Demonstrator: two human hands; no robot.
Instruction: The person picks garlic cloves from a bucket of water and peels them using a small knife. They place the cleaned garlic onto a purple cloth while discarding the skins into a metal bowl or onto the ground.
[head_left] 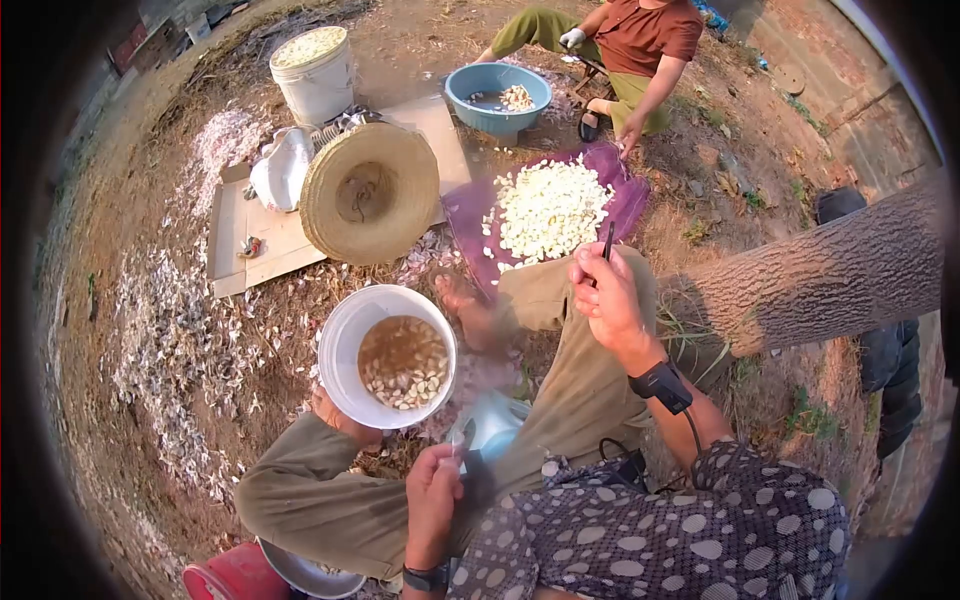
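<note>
Dusty ground (760, 140) below; my right hand (605, 300) grips a slim dark tool (608, 240) low, likely light and stiff, while my left hand (432, 500) is clenched.

A: Room by rt hand (605, 295)?
B: Tight. Tree trunk (820, 280) just on its rt, garlic pile (550, 210) right in front.
A: And lt hand (435, 495)?
B: Bucket (338, 345) close ahead, leg (570, 390) on its rt. Ground (240, 410) lt of bucket open, only skins; hat (370, 190) blocks beyond.

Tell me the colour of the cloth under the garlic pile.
The cloth is purple; head view shows it.
</note>
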